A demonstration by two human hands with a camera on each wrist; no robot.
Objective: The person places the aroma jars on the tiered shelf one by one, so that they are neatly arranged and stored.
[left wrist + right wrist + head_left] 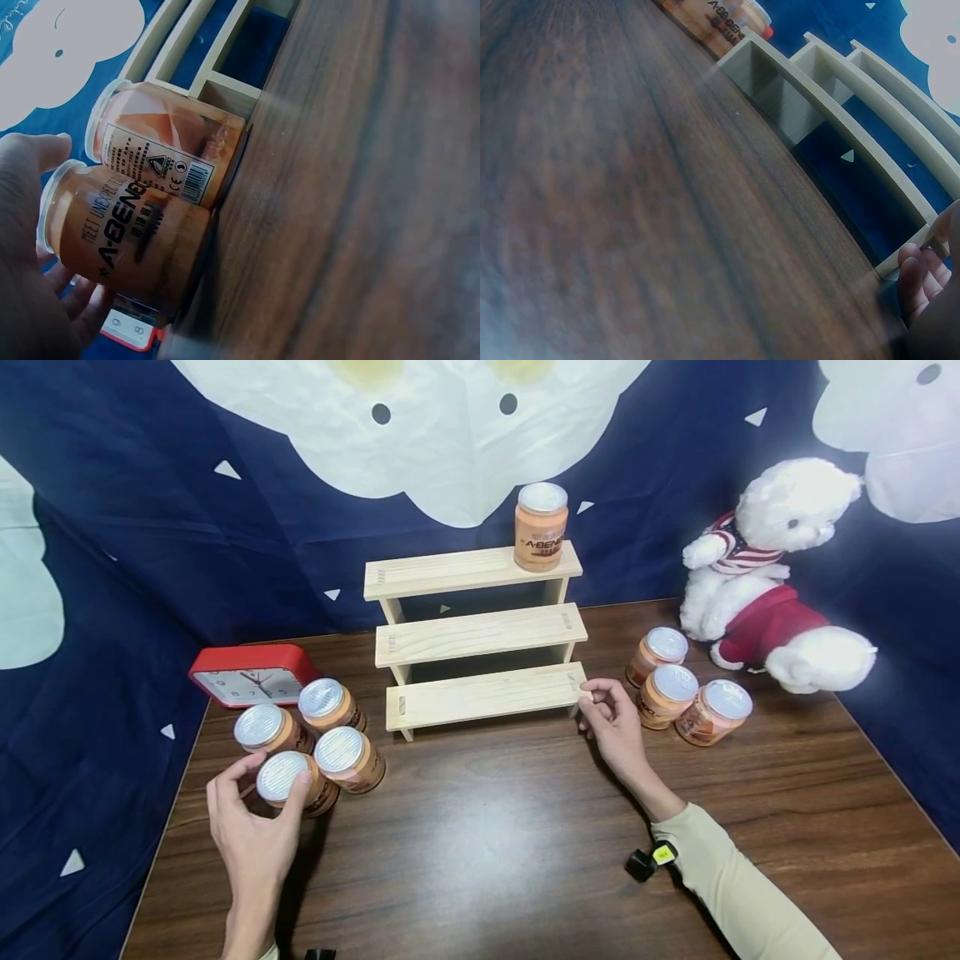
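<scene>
A pale wooden three-step shelf [480, 635] stands at the middle back of the dark wooden table [487, 835]. One orange jar with a silver lid [540, 527] stands on the right end of its top step. My left hand [266, 789] grips the nearest jar [288, 781] of several at the left; in the left wrist view that jar [124, 232] is between thumb and fingers, with another jar [165, 150] behind it. My right hand [600, 702] pinches the right end of the lowest step, and its fingertips [922, 277] curl under the shelf [840, 97] corner.
Three more jars [675, 693] stand right of the shelf, close to my right hand. A white teddy bear in red [772, 577] sits at the back right. A red clock [251, 675] lies behind the left jars. A dark blue cloth backdrop [150, 527] hangs behind.
</scene>
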